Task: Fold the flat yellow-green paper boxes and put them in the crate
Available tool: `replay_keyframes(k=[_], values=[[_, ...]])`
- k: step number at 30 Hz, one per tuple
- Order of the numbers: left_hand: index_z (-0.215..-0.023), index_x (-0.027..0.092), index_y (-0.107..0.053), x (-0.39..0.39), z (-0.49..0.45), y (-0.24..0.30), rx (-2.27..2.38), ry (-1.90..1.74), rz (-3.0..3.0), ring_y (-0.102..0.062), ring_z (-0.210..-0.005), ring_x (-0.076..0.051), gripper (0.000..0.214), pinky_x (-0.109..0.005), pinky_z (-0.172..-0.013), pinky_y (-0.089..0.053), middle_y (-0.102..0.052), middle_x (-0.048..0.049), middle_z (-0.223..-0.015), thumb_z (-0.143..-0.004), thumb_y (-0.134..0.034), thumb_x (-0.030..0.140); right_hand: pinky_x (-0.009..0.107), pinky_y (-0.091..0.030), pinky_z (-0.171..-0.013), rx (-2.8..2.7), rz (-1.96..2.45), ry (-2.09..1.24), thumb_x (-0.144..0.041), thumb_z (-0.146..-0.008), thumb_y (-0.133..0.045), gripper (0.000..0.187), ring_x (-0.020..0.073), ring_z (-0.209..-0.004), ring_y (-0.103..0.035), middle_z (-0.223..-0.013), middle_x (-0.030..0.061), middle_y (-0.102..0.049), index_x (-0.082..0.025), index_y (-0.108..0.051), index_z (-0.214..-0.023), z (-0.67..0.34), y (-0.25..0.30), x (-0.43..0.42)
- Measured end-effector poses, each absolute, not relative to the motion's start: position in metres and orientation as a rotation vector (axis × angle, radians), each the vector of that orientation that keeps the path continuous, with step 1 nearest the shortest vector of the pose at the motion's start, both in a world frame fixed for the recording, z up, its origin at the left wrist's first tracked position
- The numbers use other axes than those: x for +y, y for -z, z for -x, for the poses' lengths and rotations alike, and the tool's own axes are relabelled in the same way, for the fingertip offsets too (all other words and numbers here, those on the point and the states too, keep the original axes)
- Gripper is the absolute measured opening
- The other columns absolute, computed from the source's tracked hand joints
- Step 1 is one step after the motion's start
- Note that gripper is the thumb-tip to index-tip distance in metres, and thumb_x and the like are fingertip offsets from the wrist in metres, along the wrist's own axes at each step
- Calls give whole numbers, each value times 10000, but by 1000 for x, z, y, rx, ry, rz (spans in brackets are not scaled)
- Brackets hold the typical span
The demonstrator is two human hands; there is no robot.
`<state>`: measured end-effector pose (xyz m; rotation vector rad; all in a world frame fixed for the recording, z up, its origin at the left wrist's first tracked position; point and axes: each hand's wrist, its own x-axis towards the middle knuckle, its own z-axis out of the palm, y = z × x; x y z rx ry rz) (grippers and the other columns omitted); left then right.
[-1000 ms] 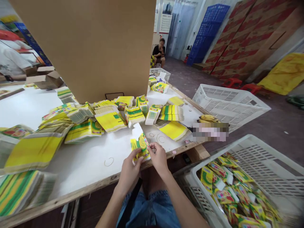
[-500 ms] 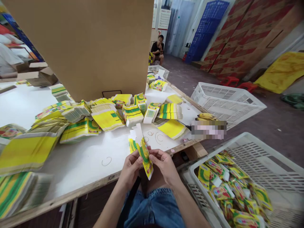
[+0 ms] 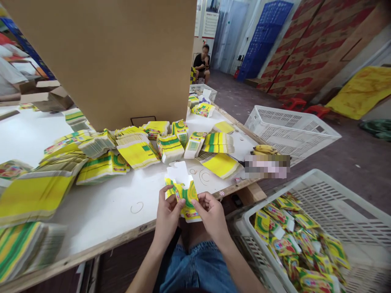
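A yellow and green printed carton [image 3: 191, 197] with white flaps spread at its top is held in front of me at the table's front edge. My left hand [image 3: 168, 209] grips its left side, thumb on the printed face. On the opposite side my right hand [image 3: 210, 209] pinches the edge between thumb and fingers. Just behind the carton, another yellow piece lies partly hidden on the white table [image 3: 116, 207]. Bundles of flat cartons [image 3: 137, 150] are lined up across the table beyond my hands.
At my right stands a white plastic crate [image 3: 324, 183] with several filled yellow packs [image 3: 302, 240]. Farther back is another white crate [image 3: 293, 126]. Bananas [image 3: 265, 149] lie at the table's right edge. A large cardboard box [image 3: 122, 61] blocks the middle view. A person [image 3: 201, 63] sits behind.
The carton was narrow and edge-on; now its broad printed face is turned toward me and its white top flaps look wider. Both hands stay on it.
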<state>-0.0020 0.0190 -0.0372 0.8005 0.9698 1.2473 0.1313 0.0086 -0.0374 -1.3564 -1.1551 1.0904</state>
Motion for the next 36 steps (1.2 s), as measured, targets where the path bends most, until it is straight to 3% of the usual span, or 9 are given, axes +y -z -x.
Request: replay_keyframes(k=[6,10,15,19,21,25,28,31,36], values=[[-1348,294,-282,15,14,23,829,-1107,-925,-702,-893,-205,642,-296,-752,-537,-697,-79,-1102,-838,-672,287,269,-501,-654,-1303,1186,-1141,-316,-867,-607,472,145,-707,-597,-1057,61,-628,-252,-466,-1314,-141,18,8],[-1227,245,-422,14,21,22,709,-1003,-897,-704,-869,-222,516,-300,-742,-537,-715,-76,-1007,-801,-713,249,264,-482,-659,-1322,1089,-1316,-334,-885,-588,364,154,-705,-588,-857,7,-613,-244,-497,-1226,-152,10,11],[-1130,241,-475,9,21,29,619,-903,-857,-703,-849,-219,446,-300,-748,-528,-719,-61,-951,-772,-742,248,235,-394,-571,-1484,1160,-1270,-363,-916,-544,188,136,-625,-516,-687,-19,-552,-195,-602,-853,-161,3,12],[-1346,326,-298,6,19,29,577,-891,-826,-705,-834,-211,739,-318,-742,-533,-702,-58,-1032,-768,-746,216,264,-423,-640,-1584,1192,-1066,-349,-936,-518,284,160,-690,-559,-726,20,-612,-183,-660,-756,-163,2,13],[-1403,329,-237,7,19,29,565,-879,-818,-705,-875,-229,822,-331,-755,-536,-697,-74,-1054,-768,-746,217,276,-443,-674,-1581,1178,-1047,-351,-935,-523,269,173,-725,-585,-750,32,-636,-189,-675,-784,-163,5,13],[-1284,250,-449,10,18,29,653,-897,-872,-705,-869,-231,592,-316,-753,-538,-703,-93,-1049,-768,-741,255,275,-468,-678,-1273,1211,-994,-419,-912,-548,239,172,-746,-609,-846,35,-653,-208,-586,-1017,-164,10,12],[-1237,253,-518,11,15,30,766,-931,-946,-704,-786,-205,510,-277,-676,-533,-706,-81,-1061,-773,-729,280,269,-464,-642,-1251,1219,-1154,-450,-900,-543,310,155,-648,-588,-696,-10,-609,-193,-564,-1072,-166,8,11],[-1291,268,-507,10,12,33,824,-929,-1014,-697,-739,-193,532,-271,-642,-528,-703,-80,-1082,-795,-698,292,251,-443,-580,-1369,1269,-1371,-355,-834,-618,311,139,-566,-555,-639,-43,-621,-201,-547,-1094,-167,5,10],[-1319,264,-451,8,12,38,763,-909,-1049,-694,-896,-217,507,-301,-761,-530,-667,-107,-1174,-848,-639,254,230,-378,-541,-1578,1577,-1065,-187,-756,-616,333,121,-494,-487,-645,-48,-684,-225,-542,-1078,-165,6,13]])
